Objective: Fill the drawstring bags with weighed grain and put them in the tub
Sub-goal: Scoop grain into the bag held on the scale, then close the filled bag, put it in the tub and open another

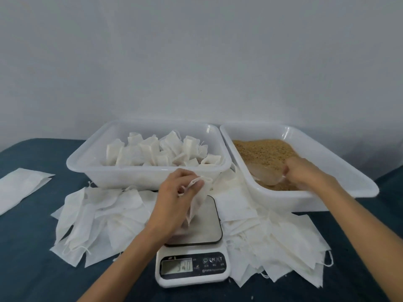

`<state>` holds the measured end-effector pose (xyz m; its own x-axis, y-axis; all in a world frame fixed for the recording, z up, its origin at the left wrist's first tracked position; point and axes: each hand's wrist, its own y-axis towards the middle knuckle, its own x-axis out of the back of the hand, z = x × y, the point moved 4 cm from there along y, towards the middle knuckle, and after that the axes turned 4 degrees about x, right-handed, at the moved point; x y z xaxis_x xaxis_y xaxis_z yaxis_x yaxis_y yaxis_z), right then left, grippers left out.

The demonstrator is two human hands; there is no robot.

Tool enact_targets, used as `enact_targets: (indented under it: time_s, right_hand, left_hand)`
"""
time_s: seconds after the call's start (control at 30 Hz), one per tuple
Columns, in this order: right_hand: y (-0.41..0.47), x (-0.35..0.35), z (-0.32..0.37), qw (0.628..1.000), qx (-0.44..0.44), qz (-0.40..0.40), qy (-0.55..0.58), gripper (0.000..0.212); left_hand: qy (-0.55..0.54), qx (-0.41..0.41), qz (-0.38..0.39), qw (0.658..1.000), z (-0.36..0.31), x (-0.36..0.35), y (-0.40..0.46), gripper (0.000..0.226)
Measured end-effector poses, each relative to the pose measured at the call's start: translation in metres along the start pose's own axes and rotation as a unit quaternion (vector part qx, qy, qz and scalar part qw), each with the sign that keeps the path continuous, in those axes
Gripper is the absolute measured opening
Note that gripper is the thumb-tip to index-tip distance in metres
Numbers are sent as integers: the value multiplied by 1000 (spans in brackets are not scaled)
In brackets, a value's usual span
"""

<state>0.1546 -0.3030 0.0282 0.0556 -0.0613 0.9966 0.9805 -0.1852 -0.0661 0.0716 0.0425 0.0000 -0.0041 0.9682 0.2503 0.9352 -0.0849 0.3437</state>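
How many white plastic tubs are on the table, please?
2. One white plastic tub at the centre-left holds filled bags; the other white plastic tub at the right holds brown grain. None seems hidden.

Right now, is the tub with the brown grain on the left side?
No, the tub of grain sits on the right, where the right hand holds a clear scoop; the left tub holds filled white bags.

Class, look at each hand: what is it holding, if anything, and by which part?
The left hand pinches a drawstring bag at its open top, over the scale. The right hand grips a clear scoop by its handle end, in the grain.
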Motion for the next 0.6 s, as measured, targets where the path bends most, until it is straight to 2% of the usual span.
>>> enact_targets:
  time_s: [0.1,0.17,0.27,0.33,0.47,0.6]
  right_hand:
    - [-9,2,9,997,-7,-7,-80,6]
    - [-15,8,18,993,12,-85,-84,10]
    - [-36,21,45,963,94,-243,67,15]
    - [-47,28,61,931,141,-292,171,13]
    - [-46,23,76,870,186,-222,398,13]
    - [-46,15,74,801,189,-150,547,13]
  left_hand:
    - [3,-7,-46,999,-5,17,14,20]
    - [-24,5,-84,996,-10,31,31,19]
    - [-29,7,-146,989,-20,48,62,18]
    - [3,10,-163,987,-23,53,81,19]
    - [100,4,-165,981,-19,45,107,26]
    - [287,55,-99,951,-4,28,120,32]
